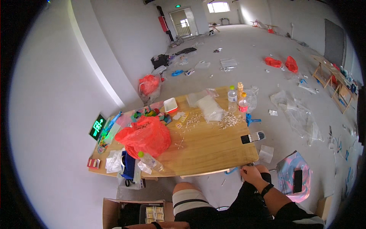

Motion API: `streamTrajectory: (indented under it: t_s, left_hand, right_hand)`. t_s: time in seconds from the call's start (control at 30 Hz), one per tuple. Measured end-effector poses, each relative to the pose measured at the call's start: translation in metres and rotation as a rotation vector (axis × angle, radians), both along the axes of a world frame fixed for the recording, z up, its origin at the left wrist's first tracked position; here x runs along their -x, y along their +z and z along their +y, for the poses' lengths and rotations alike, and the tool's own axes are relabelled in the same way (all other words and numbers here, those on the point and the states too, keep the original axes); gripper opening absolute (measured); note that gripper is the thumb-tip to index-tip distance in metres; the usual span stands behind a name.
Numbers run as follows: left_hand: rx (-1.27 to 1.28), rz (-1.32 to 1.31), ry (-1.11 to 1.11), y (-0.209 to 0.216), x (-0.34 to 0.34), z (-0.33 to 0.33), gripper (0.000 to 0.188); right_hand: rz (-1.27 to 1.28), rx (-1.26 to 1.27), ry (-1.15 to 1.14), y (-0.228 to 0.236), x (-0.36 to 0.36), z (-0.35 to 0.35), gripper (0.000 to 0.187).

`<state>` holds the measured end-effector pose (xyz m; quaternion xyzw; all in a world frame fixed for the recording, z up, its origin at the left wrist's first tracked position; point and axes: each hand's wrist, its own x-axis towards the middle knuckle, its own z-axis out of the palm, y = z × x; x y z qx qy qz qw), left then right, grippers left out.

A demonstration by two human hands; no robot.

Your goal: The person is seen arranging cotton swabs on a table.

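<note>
My right hand is by the near right corner of the wooden table, over my knee. Its fingers look curled; what they hold, if anything, I cannot make out. My left hand shows only partly at the bottom edge, in front of my body, its fingers hidden. Loose cotton swabs lie in a pile at the table's right, with more swabs scattered towards the middle. A pack of white sticks with dark ends lies at the right edge. Behind the piles rests a stack of clear plastic bags.
A red plastic bag and a clear bottle occupy the table's left. Bottles stand at its far right corner. A cardboard box sits low at left. A black phone lies on a pink-blue bag at right.
</note>
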<state>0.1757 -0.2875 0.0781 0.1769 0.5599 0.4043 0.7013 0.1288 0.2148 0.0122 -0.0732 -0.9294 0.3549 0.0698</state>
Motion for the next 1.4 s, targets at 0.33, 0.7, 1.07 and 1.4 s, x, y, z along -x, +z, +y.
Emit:
streamTrajectory:
  t_s: [0.33, 0.7, 1.07, 1.4]
  left_hand:
    - [0.115, 0.105, -0.244, -0.044, 0.0, -0.005, 0.04]
    - [0.148, 0.058, -0.253, -0.042, 0.003, 0.002, 0.041]
    - [0.176, 0.138, -0.3, -0.036, 0.0, 0.006, 0.04]
    - [0.195, 0.152, -0.282, -0.02, 0.001, 0.013, 0.04]
  right_hand:
    - [-0.088, 0.021, -0.018, 0.021, 0.003, -0.008, 0.031]
    - [-0.033, -0.02, -0.005, 0.01, 0.002, -0.005, 0.03]
    - [-0.066, -0.021, -0.016, 0.005, 0.001, -0.002, 0.03]
    - [-0.063, -0.001, 0.001, 0.016, 0.001, -0.006, 0.033]
